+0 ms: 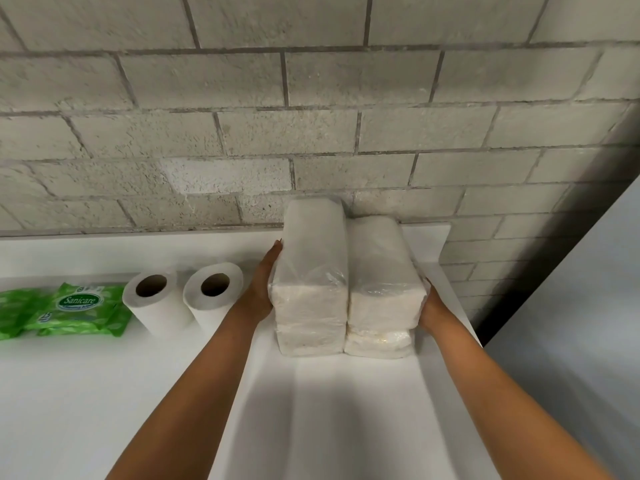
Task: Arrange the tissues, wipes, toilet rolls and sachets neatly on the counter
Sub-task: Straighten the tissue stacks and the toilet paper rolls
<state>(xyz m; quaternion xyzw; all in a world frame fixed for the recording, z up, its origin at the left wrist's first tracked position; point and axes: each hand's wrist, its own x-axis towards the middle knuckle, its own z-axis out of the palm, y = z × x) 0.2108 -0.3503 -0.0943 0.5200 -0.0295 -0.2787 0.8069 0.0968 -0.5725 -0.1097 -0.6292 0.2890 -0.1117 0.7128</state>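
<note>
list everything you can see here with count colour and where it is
tissue packs: four, white in clear wrap, two stacks side by side at the right end of the counter, near the wall
toilet rolls: two, white, upright, left of the tissue packs
wipes packs: at least two, green, far left
counter: one, white
wall: grey blocks, behind the counter
left hand: flat against the left stack
right hand: against the right stack

Tissue packs (pixel 313 271) — soft white paper under glossy, crinkled clear plastic. Toilet rolls (pixel 156 299) look matt, with brown cardboard cores. Wipes packs (pixel 81 306) shine green; counter (pixel 104 393) smooth white — wall (pixel 311 98) rough, pitted block.
</note>
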